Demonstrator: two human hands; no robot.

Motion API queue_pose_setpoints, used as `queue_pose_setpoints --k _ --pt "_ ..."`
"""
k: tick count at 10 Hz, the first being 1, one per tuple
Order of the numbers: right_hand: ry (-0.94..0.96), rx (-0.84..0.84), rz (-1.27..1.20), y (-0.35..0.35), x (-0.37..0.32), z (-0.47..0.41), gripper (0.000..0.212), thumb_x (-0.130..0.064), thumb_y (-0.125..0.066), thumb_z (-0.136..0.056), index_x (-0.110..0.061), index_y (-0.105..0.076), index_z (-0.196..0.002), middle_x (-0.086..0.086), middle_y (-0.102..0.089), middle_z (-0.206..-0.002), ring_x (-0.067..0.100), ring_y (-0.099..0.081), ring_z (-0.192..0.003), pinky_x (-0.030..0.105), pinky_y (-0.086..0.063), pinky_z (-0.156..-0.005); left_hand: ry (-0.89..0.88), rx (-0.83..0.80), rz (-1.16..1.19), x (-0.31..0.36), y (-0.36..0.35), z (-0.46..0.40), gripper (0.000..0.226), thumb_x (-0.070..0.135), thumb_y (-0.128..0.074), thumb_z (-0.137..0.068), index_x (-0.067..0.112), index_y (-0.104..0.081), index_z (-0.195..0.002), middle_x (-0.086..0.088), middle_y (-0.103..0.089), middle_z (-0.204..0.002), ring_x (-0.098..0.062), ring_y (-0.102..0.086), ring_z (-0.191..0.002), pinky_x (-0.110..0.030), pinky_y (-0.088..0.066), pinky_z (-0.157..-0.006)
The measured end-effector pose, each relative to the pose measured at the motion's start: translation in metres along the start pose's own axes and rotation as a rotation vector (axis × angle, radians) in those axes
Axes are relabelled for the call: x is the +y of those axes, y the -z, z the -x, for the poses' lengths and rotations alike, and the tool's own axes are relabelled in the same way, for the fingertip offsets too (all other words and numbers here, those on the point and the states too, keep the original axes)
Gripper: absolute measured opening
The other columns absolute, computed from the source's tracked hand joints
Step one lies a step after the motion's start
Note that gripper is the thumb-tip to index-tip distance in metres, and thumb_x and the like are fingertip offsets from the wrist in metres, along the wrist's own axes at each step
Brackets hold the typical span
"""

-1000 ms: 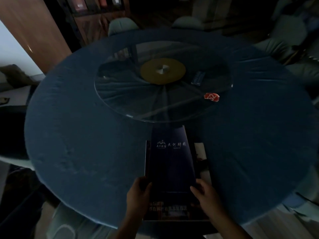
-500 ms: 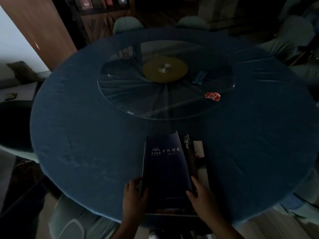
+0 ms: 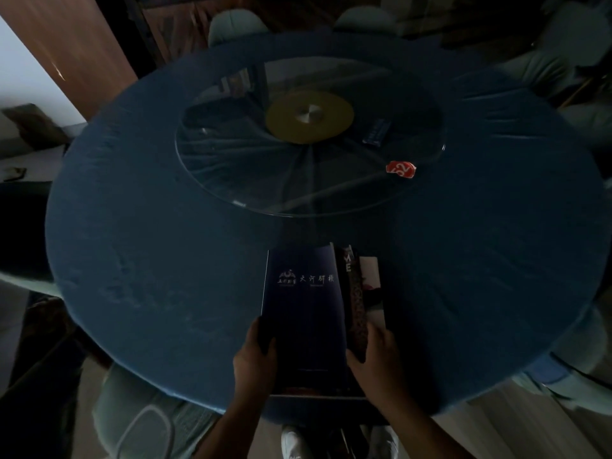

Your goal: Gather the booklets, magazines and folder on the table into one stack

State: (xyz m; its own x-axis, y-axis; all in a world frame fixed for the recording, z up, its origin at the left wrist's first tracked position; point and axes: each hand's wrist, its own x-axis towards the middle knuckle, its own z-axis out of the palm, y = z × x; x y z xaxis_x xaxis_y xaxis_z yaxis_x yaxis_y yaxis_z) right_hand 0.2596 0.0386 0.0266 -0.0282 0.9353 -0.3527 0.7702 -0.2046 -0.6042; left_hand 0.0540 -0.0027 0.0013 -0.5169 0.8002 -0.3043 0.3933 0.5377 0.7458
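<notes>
Booklets (image 3: 356, 303) peek out rightward from under the folder (image 3: 303, 313), long axes running away from me; left hand (image 3: 255, 359) and right hand (image 3: 376, 359) each grip a side edge.

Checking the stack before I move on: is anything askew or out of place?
Yes. The stack is not squared: the dark blue folder on top sits left, so magazine edges fan out to its right. Both hands, left hand and right hand, grip its near end.

Place: dim private dining room
Evidence: round cloth-covered counter (image 3: 139, 246), glass turntable (image 3: 231, 180), padded chairs (image 3: 236, 23) around it
</notes>
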Motion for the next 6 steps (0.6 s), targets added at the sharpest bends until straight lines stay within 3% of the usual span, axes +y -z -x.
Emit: queue_pose_setpoints --k 2,4,6 --pt "-0.036 0.008 -0.065 0.002 0.002 0.000 0.074 -0.035 -0.070 -0.084 -0.016 -0.033 -0.146 0.013 -0.037 -0.145 0.027 -0.043 -0.130 0.043 -0.042 -0.107 -0.019 -0.003 0.002 0.003 -0.001 -0.005 0.051 0.018 -0.056 -0.094 0.035 -0.042 -0.140 0.002 -0.065 -0.112 -0.015 -0.059 -0.089 -0.033 -0.051 -0.085" --pt "-0.043 -0.024 -0.078 0.004 0.001 -0.001 0.073 -0.036 -0.070 -0.084 -0.014 -0.035 -0.145 0.014 -0.037 -0.144 0.027 -0.045 -0.127 0.042 -0.043 -0.105 -0.022 0.004 -0.053 0.007 -0.001 -0.011 0.047 0.015 -0.059 -0.092 0.018 -0.047 -0.138 -0.011 -0.062 -0.127 -0.029 -0.062 -0.110 -0.044 -0.052 -0.093" --pt "0.002 0.000 -0.059 0.019 -0.005 -0.016 0.063 -0.037 -0.063 -0.088 -0.011 -0.038 -0.140 0.016 -0.039 -0.140 0.028 -0.047 -0.122 0.037 -0.044 -0.101 -0.091 -0.003 -0.175 0.027 0.005 -0.016 0.050 0.023 -0.059 -0.093 0.016 -0.043 -0.140 -0.013 -0.049 -0.136 -0.026 -0.054 -0.117 -0.040 -0.048 -0.096"
